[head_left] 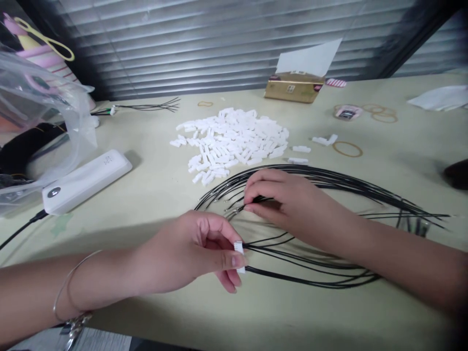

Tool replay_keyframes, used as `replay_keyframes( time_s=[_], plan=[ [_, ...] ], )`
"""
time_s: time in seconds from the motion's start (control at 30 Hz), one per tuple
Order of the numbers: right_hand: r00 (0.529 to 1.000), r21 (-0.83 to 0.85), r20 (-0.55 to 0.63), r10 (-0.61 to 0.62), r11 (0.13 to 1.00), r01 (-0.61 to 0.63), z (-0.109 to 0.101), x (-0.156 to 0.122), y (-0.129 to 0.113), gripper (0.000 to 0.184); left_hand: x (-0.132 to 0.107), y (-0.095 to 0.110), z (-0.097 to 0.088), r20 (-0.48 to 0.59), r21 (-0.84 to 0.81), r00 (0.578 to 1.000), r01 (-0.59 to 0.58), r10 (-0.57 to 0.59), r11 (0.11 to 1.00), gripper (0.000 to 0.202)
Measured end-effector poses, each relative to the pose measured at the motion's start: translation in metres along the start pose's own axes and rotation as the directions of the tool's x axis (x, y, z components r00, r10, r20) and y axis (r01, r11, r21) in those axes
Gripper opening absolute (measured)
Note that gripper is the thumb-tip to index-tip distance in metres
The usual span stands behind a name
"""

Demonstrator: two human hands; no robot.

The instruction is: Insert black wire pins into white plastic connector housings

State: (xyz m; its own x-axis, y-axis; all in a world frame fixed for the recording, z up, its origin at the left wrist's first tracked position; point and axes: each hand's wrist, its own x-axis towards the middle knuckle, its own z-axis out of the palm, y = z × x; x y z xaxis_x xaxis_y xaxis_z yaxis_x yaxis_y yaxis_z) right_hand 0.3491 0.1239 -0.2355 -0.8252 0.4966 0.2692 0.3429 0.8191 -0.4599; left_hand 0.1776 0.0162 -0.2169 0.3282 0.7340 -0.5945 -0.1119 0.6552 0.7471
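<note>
Between the thumb and fingers of my left hand (208,251) is a small white connector housing (239,257). Several black wires (288,274) run out of its right side and curve away under my right forearm. My right hand (278,197) is closed in a pinch on the ends of one or more black wires, whose metal tips (234,212) point left; how many it holds I cannot tell. Beneath and behind it, a bundle of loose black wires (351,183) arcs across the table. A pile of white connector housings (237,139) lies beyond the wires.
At left are a white power bank (87,183) with a black cable and a clear plastic bag (78,122). A finished-looking wire harness (146,106) lies at the back. A gold box (294,90), rubber bands (347,148) and a white tissue (438,97) are farther right.
</note>
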Motion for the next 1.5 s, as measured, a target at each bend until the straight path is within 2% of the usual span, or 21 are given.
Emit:
replay_keyframes(
  time_s=[0.07, 0.13, 0.27, 0.37, 0.47, 0.53, 0.83, 1.03, 1.3, 1.43, 1.5],
  plan=[
    [0.999, -0.033, -0.018, -0.042, 0.999, 0.041, 0.000, 0.001, 0.003, 0.015, 0.000, 0.001, -0.001, 0.001, -0.020, 1.000, -0.005, 0.005, 1.000, 0.028],
    [0.991, -0.040, -0.098, -0.090, 0.995, 0.086, -0.008, -0.002, -0.002, 0.015, 0.000, 0.001, -0.002, 0.016, -0.059, 1.000, -0.025, 0.026, 0.998, 0.022],
    [0.974, -0.142, -0.205, -0.100, 0.987, 0.072, -0.030, -0.017, -0.022, 0.013, 0.000, 0.002, -0.003, 0.023, -0.114, 0.998, -0.053, 0.056, 0.992, 0.012],
    [0.985, -0.151, -0.137, -0.106, 0.985, 0.085, -0.034, -0.031, -0.035, 0.011, 0.000, 0.003, -0.003, 0.011, -0.109, 0.999, -0.049, 0.050, 0.993, 0.010],
    [0.996, -0.046, -0.023, -0.089, 0.995, 0.087, -0.026, -0.039, -0.041, 0.016, 0.000, 0.005, -0.002, 0.002, -0.105, 0.999, -0.035, 0.035, 0.994, 0.012],
    [0.996, -0.009, 0.002, -0.090, 0.996, 0.090, -0.019, -0.038, -0.042, 0.019, 0.000, 0.006, 0.000, -0.008, -0.101, 0.999, -0.034, 0.033, 0.994, 0.014],
    [0.998, -0.001, -0.007, -0.064, 0.998, 0.064, -0.011, -0.033, -0.042, 0.022, 0.000, 0.002, -0.002, 0.006, -0.078, 0.999, -0.046, 0.047, 0.996, 0.009],
    [0.988, -0.078, 0.060, -0.142, 0.986, 0.146, -0.003, -0.037, -0.042, 0.023, 0.000, 0.002, 0.000, -0.006, -0.075, 0.999, -0.035, 0.034, 0.997, 0.024],
    [0.986, -0.023, 0.135, -0.094, 0.995, 0.098, -0.001, -0.036, -0.048, 0.029, 0.000, -0.002, 0.000, -0.002, -0.053, 0.999, -0.048, 0.048, 0.997, 0.019],
    [0.991, 0.088, 0.076, -0.114, 0.990, 0.107, -0.010, -0.027, -0.043, 0.027, 0.000, -0.001, 0.001, -0.007, -0.045, 0.999, -0.042, 0.042, 0.998, 0.018],
    [0.997, 0.150, 0.037, -0.072, 0.986, 0.066, -0.016, -0.018, -0.033, 0.023, 0.000, 0.000, 0.001, -0.003, -0.052, 0.999, -0.038, 0.038, 0.998, 0.018]
  ],
)
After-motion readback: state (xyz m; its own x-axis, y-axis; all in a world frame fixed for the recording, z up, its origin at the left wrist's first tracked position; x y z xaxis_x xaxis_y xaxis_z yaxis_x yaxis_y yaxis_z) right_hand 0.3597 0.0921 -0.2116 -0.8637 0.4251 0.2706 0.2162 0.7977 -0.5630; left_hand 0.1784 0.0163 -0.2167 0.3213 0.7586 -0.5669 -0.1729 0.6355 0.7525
